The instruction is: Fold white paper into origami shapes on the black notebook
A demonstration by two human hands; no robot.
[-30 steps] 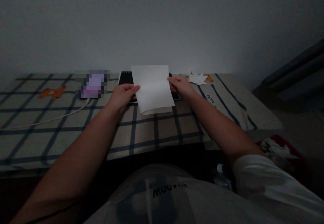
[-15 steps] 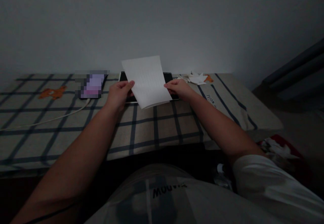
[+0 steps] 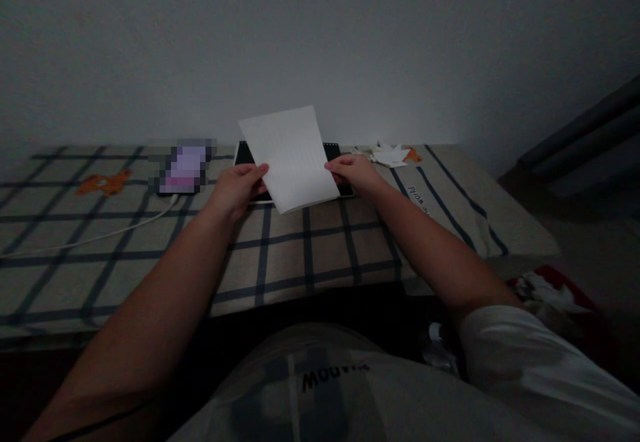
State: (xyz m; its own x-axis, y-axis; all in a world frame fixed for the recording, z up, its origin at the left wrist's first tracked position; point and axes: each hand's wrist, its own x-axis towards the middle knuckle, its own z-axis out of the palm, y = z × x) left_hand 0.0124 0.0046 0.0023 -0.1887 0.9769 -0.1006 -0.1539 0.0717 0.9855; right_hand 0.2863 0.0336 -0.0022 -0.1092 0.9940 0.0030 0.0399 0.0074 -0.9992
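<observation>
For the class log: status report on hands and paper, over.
Left hand and right hand each grip a side edge of the white sheet, raised and tilted. Black notebook lies behind it on the checked cloth. Nothing obstructing.

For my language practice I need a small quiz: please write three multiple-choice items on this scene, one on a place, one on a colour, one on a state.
1. Where is the dark notebook?
A. behind the paper sheet
B. on the floor
C. left of the phone

2. What colour is the paper sheet?
A. red
B. white
C. green

3. How is the sheet held?
A. by both hands
B. by one hand
C. lying flat, untouched

Key: 1 A, its edge shows behind the sheet; 2 B, it looks plain white; 3 A, the left hand and right hand grip its sides.
</observation>
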